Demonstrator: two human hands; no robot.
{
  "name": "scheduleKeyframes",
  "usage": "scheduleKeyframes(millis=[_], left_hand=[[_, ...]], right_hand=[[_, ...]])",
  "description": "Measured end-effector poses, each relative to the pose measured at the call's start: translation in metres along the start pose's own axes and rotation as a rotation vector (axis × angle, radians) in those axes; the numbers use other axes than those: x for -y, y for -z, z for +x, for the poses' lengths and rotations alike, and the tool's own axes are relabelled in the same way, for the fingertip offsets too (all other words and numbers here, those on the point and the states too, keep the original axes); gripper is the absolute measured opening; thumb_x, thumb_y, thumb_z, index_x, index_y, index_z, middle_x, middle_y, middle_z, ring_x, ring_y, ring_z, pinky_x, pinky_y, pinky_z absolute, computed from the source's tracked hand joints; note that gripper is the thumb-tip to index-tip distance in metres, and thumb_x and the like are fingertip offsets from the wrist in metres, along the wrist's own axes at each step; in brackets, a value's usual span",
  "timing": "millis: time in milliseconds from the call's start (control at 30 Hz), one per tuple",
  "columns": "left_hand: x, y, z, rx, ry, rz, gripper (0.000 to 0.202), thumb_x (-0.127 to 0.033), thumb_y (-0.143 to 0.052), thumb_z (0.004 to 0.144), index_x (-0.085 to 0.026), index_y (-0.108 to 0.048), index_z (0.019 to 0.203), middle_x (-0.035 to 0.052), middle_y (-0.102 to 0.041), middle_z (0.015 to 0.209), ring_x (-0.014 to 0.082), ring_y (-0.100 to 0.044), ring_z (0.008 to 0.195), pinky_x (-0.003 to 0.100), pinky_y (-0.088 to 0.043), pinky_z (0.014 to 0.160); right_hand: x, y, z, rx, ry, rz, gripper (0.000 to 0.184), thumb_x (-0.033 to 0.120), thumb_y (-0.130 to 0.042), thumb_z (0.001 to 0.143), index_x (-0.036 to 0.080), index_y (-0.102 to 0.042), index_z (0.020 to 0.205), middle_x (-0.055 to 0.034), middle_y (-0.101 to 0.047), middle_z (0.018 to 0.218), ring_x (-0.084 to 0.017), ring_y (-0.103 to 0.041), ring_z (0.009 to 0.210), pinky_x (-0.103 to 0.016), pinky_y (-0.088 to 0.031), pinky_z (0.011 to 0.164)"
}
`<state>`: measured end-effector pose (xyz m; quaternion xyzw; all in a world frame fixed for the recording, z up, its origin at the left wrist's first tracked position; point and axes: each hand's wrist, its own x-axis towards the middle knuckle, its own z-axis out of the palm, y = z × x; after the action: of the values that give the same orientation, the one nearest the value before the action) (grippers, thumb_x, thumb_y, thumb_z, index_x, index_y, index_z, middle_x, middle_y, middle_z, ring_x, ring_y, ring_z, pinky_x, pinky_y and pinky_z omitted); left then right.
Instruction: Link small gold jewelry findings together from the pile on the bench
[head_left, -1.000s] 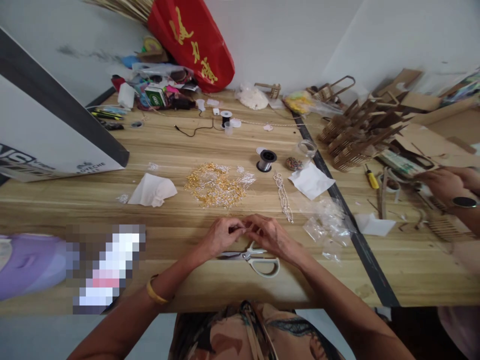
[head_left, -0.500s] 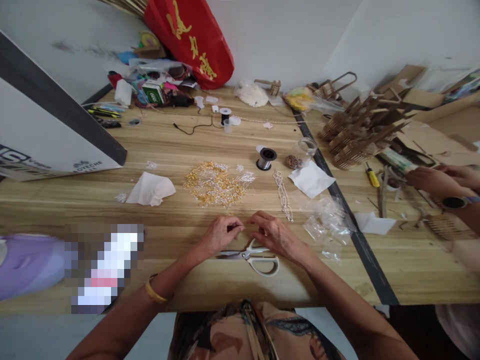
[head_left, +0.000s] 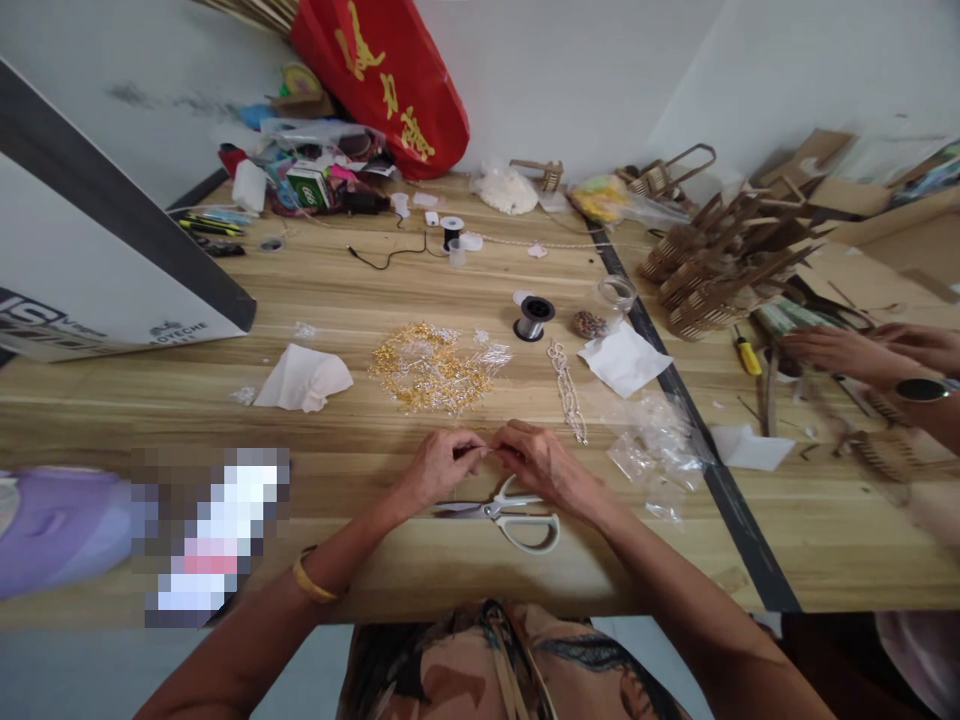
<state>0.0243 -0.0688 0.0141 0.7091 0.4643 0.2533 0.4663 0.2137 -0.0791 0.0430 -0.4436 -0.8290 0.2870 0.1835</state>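
My left hand (head_left: 442, 468) is closed in a pinch, and whatever it holds is too small to make out. Fingertip to fingertip with it, my right hand (head_left: 541, 460) is pinched too, its contents hidden. Scissors with pale handles (head_left: 529, 532) lie on the table just below both hands, blades pointing left. Beyond the hands spreads a heap of gold and silver beaded pieces (head_left: 439, 372). A strand of pale beads (head_left: 568, 392) rests to the right of the heap. Behind it stands a spool of silvery wire (head_left: 533, 318).
A jar of beads (head_left: 611, 297) stands beside white paper (head_left: 626, 360). Clear plastic bags (head_left: 660, 450) lie right of my hands. Small woven baskets (head_left: 694, 275) are stacked farther right, near a co-worker's hands (head_left: 847, 352). A crumpled tissue (head_left: 306, 380) and a large box (head_left: 112, 250) are left.
My right hand has moved left and its fingers have closed, so its fingertips now meet those of my left hand. The co-worker's hands have shifted left.
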Motion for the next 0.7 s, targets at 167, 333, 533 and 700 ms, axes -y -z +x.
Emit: scheduleKeyframes(millis=[167,333,533,700], left_hand=[[0.0006,0.0038,0.0021,-0.059,-0.040,-0.005,0.020,-0.025,-0.052,0.081,-0.013,-0.066,0.072,0.0011,-0.063,0.059,0.0108,-0.055,0.055,0.020,-0.042,0.054],[0.0031,0.0011,0.0042,-0.064,-0.053,-0.034,0.018,-0.024,-0.056,0.079,-0.013,-0.069,0.079,0.0037,-0.068,0.070,0.0122,-0.058,0.062,0.021,-0.044,0.057],[0.0080,-0.0028,0.0062,-0.041,-0.053,-0.061,0.015,-0.021,-0.062,0.073,-0.013,-0.070,0.084,0.0041,-0.070,0.074,0.0112,-0.057,0.060,0.021,-0.044,0.057],[0.0023,-0.0004,0.0067,-0.061,-0.088,-0.003,0.015,-0.023,-0.058,0.078,-0.013,-0.070,0.076,0.0027,-0.069,0.069,0.0106,-0.055,0.059,0.020,-0.041,0.054]], right_hand=[[-0.0030,0.0030,-0.0013,-0.010,0.006,0.021,0.016,0.007,-0.048,0.086,0.017,-0.061,0.087,-0.0032,-0.059,0.083,-0.012,-0.055,0.070,-0.022,-0.039,0.064],[-0.0050,0.0014,0.0005,-0.031,0.032,0.048,0.014,0.007,-0.049,0.086,0.017,-0.059,0.085,-0.0025,-0.058,0.080,-0.012,-0.055,0.068,-0.021,-0.039,0.062],[-0.0026,0.0032,0.0020,-0.036,0.018,0.033,0.014,0.005,-0.049,0.084,0.017,-0.058,0.085,-0.0021,-0.058,0.080,-0.012,-0.054,0.068,-0.022,-0.038,0.062],[-0.0010,0.0024,0.0033,-0.010,0.015,0.029,0.014,0.007,-0.050,0.084,0.017,-0.059,0.084,-0.0028,-0.059,0.080,-0.013,-0.055,0.069,-0.022,-0.038,0.062]])
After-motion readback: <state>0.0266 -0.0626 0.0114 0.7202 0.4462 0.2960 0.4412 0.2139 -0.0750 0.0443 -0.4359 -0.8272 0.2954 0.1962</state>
